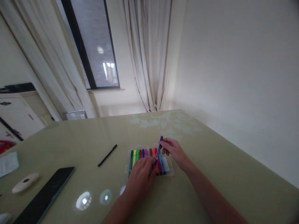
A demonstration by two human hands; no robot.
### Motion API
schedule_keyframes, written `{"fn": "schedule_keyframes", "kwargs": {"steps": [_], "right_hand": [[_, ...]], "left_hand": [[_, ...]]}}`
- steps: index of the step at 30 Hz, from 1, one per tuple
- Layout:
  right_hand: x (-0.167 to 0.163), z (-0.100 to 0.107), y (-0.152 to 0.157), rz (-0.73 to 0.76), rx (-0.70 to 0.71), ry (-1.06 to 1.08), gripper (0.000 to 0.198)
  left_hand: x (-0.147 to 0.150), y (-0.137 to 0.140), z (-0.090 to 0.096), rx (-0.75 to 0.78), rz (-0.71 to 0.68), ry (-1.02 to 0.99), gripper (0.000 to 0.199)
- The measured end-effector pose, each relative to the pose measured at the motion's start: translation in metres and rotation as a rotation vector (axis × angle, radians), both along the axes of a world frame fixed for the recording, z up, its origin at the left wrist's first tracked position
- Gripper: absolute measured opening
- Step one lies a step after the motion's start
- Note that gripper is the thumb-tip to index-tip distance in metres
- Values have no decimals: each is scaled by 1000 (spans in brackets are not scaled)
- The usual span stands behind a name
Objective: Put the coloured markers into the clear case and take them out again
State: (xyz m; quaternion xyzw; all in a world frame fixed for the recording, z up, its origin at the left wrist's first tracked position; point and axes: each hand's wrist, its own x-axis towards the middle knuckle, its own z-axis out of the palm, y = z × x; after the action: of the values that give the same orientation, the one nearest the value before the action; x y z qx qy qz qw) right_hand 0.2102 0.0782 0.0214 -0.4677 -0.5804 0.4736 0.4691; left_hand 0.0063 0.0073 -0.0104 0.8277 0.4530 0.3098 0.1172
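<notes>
Clear plastic marker case [172,170], glossy, smooth tabletop [93,133], perhaps glass, and matt cloth curtains [149,56].

From my remote station I can read no word, brand, number or sign on this feed. On the barrel of the raised dark purple marker [158,151] I make out small pale marks that may be printing, but they are too fine for me to spell out. The dark green marker [131,162] seems to carry similar marks, too blurred for me to read.
</notes>
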Motion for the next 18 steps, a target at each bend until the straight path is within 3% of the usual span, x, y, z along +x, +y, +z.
{"fn": "schedule_keyframes", "kwargs": {"steps": [3, 9, 12, 18], "right_hand": [[23, -2, 10, -118, -8, -120, 31], [25, -13, 7, -21, -138, -327, 17], [10, -20, 2, -56, -67, -452, 13], [1, -20, 0, -173, 54, -729, 8]], "left_hand": [[3, -2, -7, 68, -99, 213, 48], [8, -6, -8, 76, -15, 347, 49], [8, -6, -9, 123, -17, 396, 56], [8, -5, -15, 161, -33, 404, 48]]}}
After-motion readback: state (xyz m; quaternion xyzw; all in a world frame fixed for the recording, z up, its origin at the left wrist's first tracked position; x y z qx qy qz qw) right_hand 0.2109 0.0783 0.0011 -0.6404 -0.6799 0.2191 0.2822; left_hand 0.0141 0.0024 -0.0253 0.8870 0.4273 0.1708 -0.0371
